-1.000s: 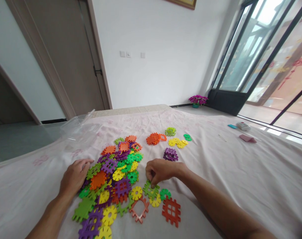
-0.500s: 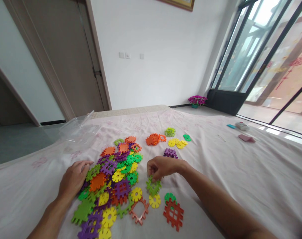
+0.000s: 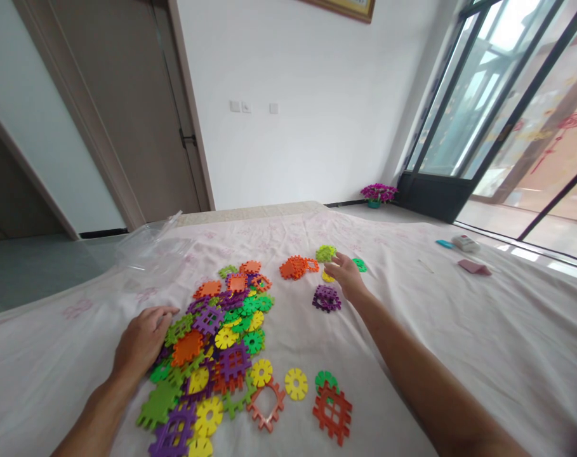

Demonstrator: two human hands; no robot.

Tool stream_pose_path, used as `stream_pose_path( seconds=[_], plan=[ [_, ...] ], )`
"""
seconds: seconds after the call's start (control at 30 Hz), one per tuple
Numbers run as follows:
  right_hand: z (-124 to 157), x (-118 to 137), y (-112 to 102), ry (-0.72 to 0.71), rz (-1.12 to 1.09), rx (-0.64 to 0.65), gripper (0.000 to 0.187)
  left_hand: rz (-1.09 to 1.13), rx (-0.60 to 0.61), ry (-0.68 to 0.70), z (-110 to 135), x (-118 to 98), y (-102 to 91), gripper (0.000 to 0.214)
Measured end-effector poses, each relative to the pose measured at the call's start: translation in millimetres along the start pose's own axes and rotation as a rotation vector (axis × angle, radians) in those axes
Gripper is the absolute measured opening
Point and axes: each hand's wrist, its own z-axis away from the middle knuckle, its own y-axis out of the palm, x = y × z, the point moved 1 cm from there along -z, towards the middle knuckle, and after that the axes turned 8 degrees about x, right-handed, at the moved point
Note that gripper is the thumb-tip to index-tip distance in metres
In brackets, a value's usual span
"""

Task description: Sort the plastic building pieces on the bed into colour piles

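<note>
My left hand rests at the left edge of a mixed heap of plastic interlocking pieces, fingers stretched out and laid flat. The heap holds purple squares, orange squares, green squares and yellow notched discs. Farther out, my right hand reaches a small stack of light green square pieces. Its fingertips are at the stack's right edge, thumb and fingers apart. Under that hand, yellow discs are mostly hidden. Close by lie a purple stack and an orange stack.
Green discs lie beyond my right hand. Nearer me are a loose yellow disc and a red window-patterned square. A clear plastic container stands back left. A pink folded item and a white packet lie far right.
My right hand has carried a light green square piece from beside the heap away to the light green stack. The purple stack is now uncovered. My left hand has stayed in place.
</note>
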Motion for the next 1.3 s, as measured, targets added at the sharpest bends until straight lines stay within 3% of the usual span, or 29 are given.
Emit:
stream_pose_path(
  seconds=[0.07,0.13,0.27,0.4,0.63,0.8,0.93,1.03,1.13,1.3],
  plan=[
    [-0.3,-0.1,-4.3,0.021,0.04,-0.036,0.06,0.001,0.007,0.004,0.0,0.6,0.1,0.039],
    [3.4,3.4,-2.3,0.034,0.046,0.051,0.051,0.002,0.014,0.006,0.1,1.2,0.2,0.039],
    [18.7,17.5,13.6,0.061,0.077,0.396,0.03,0.001,0.018,-0.006,0.2,1.9,0.8,0.04],
    [38.2,34.2,27.9,0.116,0.198,0.695,0.029,-0.008,0.013,-0.007,0.5,0.6,0.5,0.039],
    [64.2,56.5,27.7,0.42,0.336,1.357,0.035,0.004,0.008,-0.003,0.7,-1.9,-0.9,0.039],
    [73.3,55.7,26.0,0.649,0.358,1.616,0.046,0.0,0.003,-0.009,0.8,-1.7,-0.8,0.038],
    [79.3,47.9,31.2,0.719,0.31,1.678,0.051,0.009,0.02,-0.017,1.0,-2.3,-1.3,0.039],
    [80.2,44.7,36.8,0.628,0.181,1.673,0.061,0.015,0.029,-0.014,0.6,-1.7,-1.0,0.039],
    [75.3,39.9,43.6,0.448,0.04,1.541,0.06,0.017,0.018,-0.003,0.5,-1.0,-0.4,0.038],
    [65.1,20.5,55.3,0.231,0.046,1.171,0.042,0.021,0.016,0.0,1.9,-2.4,-1.2,0.039]
  ],
)
